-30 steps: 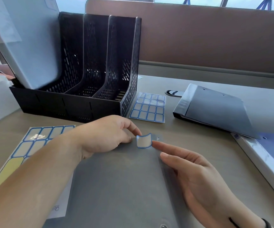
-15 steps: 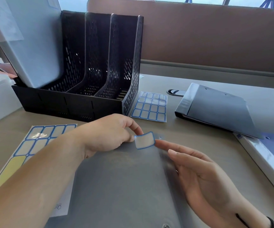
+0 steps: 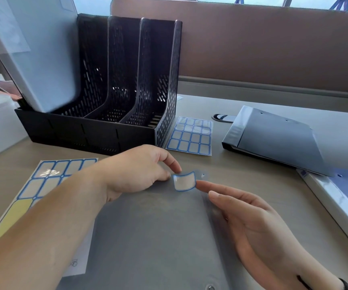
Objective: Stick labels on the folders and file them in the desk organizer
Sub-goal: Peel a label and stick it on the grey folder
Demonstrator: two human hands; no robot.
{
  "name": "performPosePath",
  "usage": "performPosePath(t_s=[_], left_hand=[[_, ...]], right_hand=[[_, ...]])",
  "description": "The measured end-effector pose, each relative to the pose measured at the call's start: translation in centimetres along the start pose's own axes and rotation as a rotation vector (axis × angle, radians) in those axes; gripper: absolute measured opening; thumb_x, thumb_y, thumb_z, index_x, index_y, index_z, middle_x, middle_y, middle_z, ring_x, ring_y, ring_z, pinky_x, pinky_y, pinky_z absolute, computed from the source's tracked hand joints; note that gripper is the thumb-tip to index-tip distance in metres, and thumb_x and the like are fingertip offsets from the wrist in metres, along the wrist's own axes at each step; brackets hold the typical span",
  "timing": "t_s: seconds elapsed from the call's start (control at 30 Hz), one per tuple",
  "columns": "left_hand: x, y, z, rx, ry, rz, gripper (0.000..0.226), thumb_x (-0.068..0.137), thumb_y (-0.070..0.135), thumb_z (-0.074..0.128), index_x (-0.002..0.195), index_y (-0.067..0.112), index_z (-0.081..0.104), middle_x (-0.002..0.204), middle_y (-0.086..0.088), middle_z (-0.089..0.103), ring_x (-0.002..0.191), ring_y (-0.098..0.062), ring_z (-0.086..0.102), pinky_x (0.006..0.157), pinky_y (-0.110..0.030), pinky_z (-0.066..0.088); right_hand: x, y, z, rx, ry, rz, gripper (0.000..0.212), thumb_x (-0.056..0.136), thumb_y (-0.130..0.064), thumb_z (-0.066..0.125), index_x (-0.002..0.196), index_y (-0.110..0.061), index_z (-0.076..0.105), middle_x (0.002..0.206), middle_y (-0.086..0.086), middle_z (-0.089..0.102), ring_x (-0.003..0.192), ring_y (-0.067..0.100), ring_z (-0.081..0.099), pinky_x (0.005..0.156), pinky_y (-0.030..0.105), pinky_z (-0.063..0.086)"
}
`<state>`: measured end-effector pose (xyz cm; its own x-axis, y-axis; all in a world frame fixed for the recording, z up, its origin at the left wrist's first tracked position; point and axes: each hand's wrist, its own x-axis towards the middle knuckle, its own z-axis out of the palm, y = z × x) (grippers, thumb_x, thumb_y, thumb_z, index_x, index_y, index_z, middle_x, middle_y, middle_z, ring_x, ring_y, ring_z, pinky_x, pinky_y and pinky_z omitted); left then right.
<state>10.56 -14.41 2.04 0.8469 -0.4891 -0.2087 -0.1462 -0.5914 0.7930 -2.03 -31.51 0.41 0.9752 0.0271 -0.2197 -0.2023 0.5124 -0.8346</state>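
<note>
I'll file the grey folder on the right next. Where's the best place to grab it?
Judging by its pose, grip the folder by its thick spine, coming from the left: that edge faces the organizer and is clear, while the right corner overlaps a white binder.

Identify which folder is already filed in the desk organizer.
The pale blue folder leaning in the desk organizer's leftmost slot; the grey ones and another blue one lie flat on the desk.

three right organizer (image 3: 127, 135) slots stand open.
</note>
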Motion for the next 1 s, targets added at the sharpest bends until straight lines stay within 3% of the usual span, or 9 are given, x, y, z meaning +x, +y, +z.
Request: performPosePath(t_s=[0.43, 0.53, 0.6, 0.73, 0.8, 0.93, 1.0], left_hand=[[-0.3, 0.4, -0.1, 0.013, 0.034, -0.023, 0.021, 0.092, 0.01, 0.058, 0.092, 0.024, 0.074, 0.047, 0.015, 0.051, 0.042, 0.0, 0.041, 0.042, -0.012, 0.032], [-0.2, 0.6, 0.1, -0.042, 0.041, -0.034, 0.021, 0.094, 0.016, 0.056, 0.088, 0.02, 0.075, 0.055, 0.015, 0.057, 0.055, -0.001, 0.05, 0.058, -0.016, 0.04], [-0.2, 0.6, 0.2, -0.088, 0.039, -0.046, 0.022, 0.095, 0.024, 0.056, 0.086, 0.021, 0.075, 0.049, 0.018, 0.054, 0.055, 0.002, 0.051, 0.067, -0.022, 0.04], [-0.3, 0.4, 0.1, 0.018, 0.03, -0.014, 0.03, 0.082, 0.051, 0.072, 0.089, 0.023, 0.074, 0.056, 0.015, 0.056, 0.053, -0.003, 0.047, 0.059, -0.02, 0.037], [-0.5, 0.5, 0.2, 0.037, -0.003, 0.008, 0.023, 0.081, 0.04, 0.078, 0.095, 0.023, 0.072, 0.062, 0.013, 0.069, 0.052, 0.001, 0.054, 0.056, -0.016, 0.04], [-0.6, 0.6, 0.2, -0.011, -0.042, 0.015, 0.019, 0.083, 0.025, 0.079, 0.099, 0.021, 0.07, 0.078, 0.006, 0.079, 0.065, 0.001, 0.068, 0.062, -0.013, 0.047], [-0.7, 0.5, 0.0, 0.003, -0.049, 0.03, 0.023, 0.079, 0.022, 0.083, 0.1, 0.023, 0.071, 0.079, 0.004, 0.079, 0.068, -0.003, 0.069, 0.067, -0.019, 0.05]], right_hand=[[0.2, 0.6, -0.4, -0.048, 0.056, -0.01, 0.028, 0.069, -0.007, 0.065, 0.093, -0.005, 0.08, 0.096, 0.028, 0.074, 0.079, 0.031, 0.075, 0.065, 0.032, 0.062], [0.4, 0.8, -0.6, -0.132, 0.07, -0.039, 0.029, 0.068, -0.013, 0.067, 0.092, -0.011, 0.081, 0.096, 0.024, 0.076, 0.084, 0.03, 0.076, 0.076, 0.036, 0.063], [0.4, 0.9, -0.7, -0.2, 0.084, -0.055, 0.029, 0.068, -0.017, 0.067, 0.093, -0.017, 0.082, 0.096, 0.021, 0.077, 0.09, 0.032, 0.075, 0.086, 0.042, 0.06], [0.5, 1.2, -1.0, -0.323, 0.131, -0.114, 0.022, 0.082, -0.01, 0.069, 0.097, -0.02, 0.081, 0.096, 0.016, 0.078, 0.095, 0.034, 0.074, 0.094, 0.047, 0.055], [0.7, 1.5, -1.3, -0.452, 0.183, -0.197, 0.024, 0.089, -0.006, 0.067, 0.095, -0.024, 0.081, 0.092, 0.015, 0.078, 0.091, 0.031, 0.075, 0.09, 0.044, 0.058], [1.0, 1.8, -1.7, -0.623, 0.245, -0.363, 0.027, 0.087, -0.001, 0.071, 0.09, -0.026, 0.078, 0.082, 0.001, 0.077, 0.072, 0.012, 0.069, 0.065, 0.018, 0.054], [1.3, 1.8, -1.9, -0.65, 0.258, -0.385, 0.03, 0.086, 0.0, 0.071, 0.097, -0.029, 0.071, 0.081, -0.001, 0.076, 0.069, 0.012, 0.066, 0.064, 0.02, 0.051]])
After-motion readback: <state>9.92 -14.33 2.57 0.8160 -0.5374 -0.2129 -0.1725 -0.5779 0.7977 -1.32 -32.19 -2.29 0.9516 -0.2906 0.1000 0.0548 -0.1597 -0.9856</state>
